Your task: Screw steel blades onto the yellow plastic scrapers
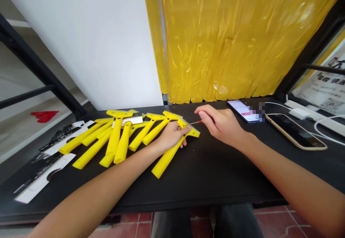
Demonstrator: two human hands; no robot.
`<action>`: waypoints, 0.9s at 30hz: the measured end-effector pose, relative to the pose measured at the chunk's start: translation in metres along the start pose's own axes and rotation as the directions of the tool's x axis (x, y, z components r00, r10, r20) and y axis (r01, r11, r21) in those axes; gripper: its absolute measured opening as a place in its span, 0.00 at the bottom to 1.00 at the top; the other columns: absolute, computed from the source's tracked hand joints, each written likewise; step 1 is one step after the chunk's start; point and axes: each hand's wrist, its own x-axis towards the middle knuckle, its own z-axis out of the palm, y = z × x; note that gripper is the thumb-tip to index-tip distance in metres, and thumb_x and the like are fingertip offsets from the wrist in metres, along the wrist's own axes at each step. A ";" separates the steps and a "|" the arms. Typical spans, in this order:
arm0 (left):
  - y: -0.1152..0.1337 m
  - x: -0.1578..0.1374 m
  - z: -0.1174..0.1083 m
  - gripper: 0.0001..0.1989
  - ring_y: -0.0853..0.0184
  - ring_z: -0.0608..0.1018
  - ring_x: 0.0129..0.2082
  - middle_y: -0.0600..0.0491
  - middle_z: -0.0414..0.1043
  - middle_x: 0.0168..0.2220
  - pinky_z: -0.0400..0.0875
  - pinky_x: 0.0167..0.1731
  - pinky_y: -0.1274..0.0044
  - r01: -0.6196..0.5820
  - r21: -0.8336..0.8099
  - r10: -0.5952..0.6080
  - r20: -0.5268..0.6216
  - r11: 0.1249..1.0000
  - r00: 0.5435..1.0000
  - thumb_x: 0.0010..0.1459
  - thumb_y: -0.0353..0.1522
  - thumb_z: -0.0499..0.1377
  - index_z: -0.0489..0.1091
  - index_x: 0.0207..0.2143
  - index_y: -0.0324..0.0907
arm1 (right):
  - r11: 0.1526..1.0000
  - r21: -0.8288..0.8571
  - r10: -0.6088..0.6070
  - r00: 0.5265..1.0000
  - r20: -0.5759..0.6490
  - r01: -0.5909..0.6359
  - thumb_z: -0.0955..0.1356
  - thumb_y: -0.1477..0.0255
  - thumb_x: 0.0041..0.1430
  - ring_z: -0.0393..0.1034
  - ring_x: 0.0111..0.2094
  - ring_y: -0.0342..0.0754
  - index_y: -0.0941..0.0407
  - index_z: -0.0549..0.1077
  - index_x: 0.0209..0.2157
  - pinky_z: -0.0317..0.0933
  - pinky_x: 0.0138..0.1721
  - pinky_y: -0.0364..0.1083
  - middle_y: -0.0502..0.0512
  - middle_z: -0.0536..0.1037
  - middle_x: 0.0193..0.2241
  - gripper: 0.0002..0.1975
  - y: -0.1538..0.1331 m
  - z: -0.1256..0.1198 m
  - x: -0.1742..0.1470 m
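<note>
My left hand (pixel 172 136) is closed around the neck of a yellow scraper (pixel 168 158), whose wide head points away to the right and whose handle slants toward me. In my right hand (pixel 222 124) is a screwdriver (pixel 193 123); its thin metal shaft reaches left to the scraper's head, near a screw. The fingers cover most of the screwdriver's handle. Left of my left hand lie several more yellow scrapers (pixel 91 150), overlapping in a loose row on the black tabletop (pixel 215 180).
Black-and-white cardboard sleeves (pixel 35 187) lie at the left. A lit phone (pixel 242 111) and a phone in a tan case (pixel 296 130) rest at the right, near white cables and a power strip (pixel 318 117). Yellow plastic strips (pixel 229 51) hang behind the table.
</note>
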 end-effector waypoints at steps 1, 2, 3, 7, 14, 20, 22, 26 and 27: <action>0.000 0.000 0.000 0.13 0.70 0.70 0.13 0.53 0.69 0.15 0.65 0.14 0.80 0.003 0.000 -0.003 0.000 1.000 1.000 0.65 0.34 0.58 0.70 0.28 0.37 | 1.000 0.012 -0.013 1.000 -0.009 0.013 0.59 0.69 0.71 0.74 0.27 0.44 0.55 0.71 0.49 0.59 0.29 0.43 0.51 0.80 0.32 0.12 0.000 0.000 0.000; 0.000 0.000 0.000 0.13 0.70 0.70 0.13 0.53 0.69 0.15 0.65 0.14 0.80 0.002 -0.003 -0.002 -0.001 1.000 1.000 0.65 0.34 0.58 0.70 0.28 0.37 | 0.999 0.023 -0.024 1.000 -0.011 0.024 0.59 0.70 0.71 0.74 0.28 0.44 0.56 0.70 0.51 0.60 0.30 0.43 0.52 0.80 0.34 0.13 -0.001 0.000 0.000; 0.000 0.000 0.000 0.13 0.70 0.70 0.13 0.53 0.69 0.15 0.65 0.14 0.80 0.000 -0.008 0.000 0.000 1.000 1.000 0.64 0.34 0.58 0.70 0.28 0.37 | 0.999 0.027 -0.033 0.999 -0.008 0.033 0.60 0.70 0.71 0.74 0.29 0.44 0.56 0.69 0.53 0.61 0.30 0.43 0.54 0.80 0.35 0.14 -0.001 -0.001 0.000; 0.000 0.000 0.000 0.14 0.71 0.70 0.13 0.53 0.69 0.15 0.65 0.14 0.80 -0.018 -0.015 0.018 0.008 1.000 1.000 0.64 0.35 0.58 0.69 0.27 0.38 | 1.000 -0.003 -0.006 1.000 0.030 0.006 0.61 0.66 0.70 0.73 0.27 0.45 0.58 0.69 0.53 0.59 0.29 0.44 0.55 0.80 0.35 0.15 -0.003 -0.002 0.002; -0.001 -0.001 0.000 0.12 0.71 0.70 0.13 0.54 0.69 0.15 0.65 0.14 0.80 -0.014 -0.008 0.014 0.000 1.000 1.000 0.64 0.34 0.58 0.70 0.28 0.37 | 0.996 0.084 0.003 0.995 0.095 -0.011 0.61 0.72 0.68 0.71 0.27 0.43 0.55 0.68 0.53 0.59 0.30 0.43 0.51 0.79 0.33 0.14 0.001 -0.006 0.003; -0.003 0.001 -0.001 0.13 0.70 0.70 0.13 0.53 0.69 0.16 0.64 0.14 0.80 -0.017 0.000 0.017 0.004 1.000 1.000 0.64 0.36 0.59 0.69 0.28 0.38 | 0.994 0.064 0.078 0.992 0.102 -0.085 0.61 0.67 0.70 0.71 0.26 0.43 0.54 0.73 0.46 0.59 0.31 0.44 0.50 0.79 0.29 0.11 -0.002 -0.006 0.003; -0.003 0.001 -0.001 0.14 0.71 0.70 0.12 0.53 0.69 0.15 0.64 0.14 0.80 -0.021 0.007 0.021 0.007 1.000 1.000 0.64 0.36 0.59 0.69 0.27 0.38 | 0.989 0.108 0.084 0.989 0.121 -0.097 0.61 0.69 0.69 0.70 0.25 0.43 0.54 0.71 0.49 0.59 0.31 0.43 0.49 0.78 0.29 0.12 -0.003 -0.005 0.003; -0.002 0.000 0.000 0.14 0.71 0.70 0.13 0.54 0.69 0.15 0.64 0.14 0.80 -0.031 0.001 0.031 0.010 1.000 0.999 0.64 0.36 0.59 0.68 0.26 0.38 | 0.991 0.113 0.065 0.992 0.104 -0.077 0.63 0.70 0.66 0.69 0.26 0.44 0.55 0.67 0.56 0.60 0.30 0.43 0.51 0.78 0.32 0.18 -0.005 -0.005 0.003; -0.002 0.000 0.000 0.14 0.71 0.70 0.13 0.54 0.69 0.15 0.64 0.14 0.80 -0.029 0.005 0.029 0.008 1.000 1.000 0.64 0.36 0.59 0.68 0.27 0.38 | 0.992 0.098 0.072 0.992 0.102 -0.082 0.63 0.69 0.66 0.70 0.26 0.44 0.55 0.69 0.54 0.59 0.30 0.44 0.52 0.78 0.32 0.16 -0.006 -0.005 0.003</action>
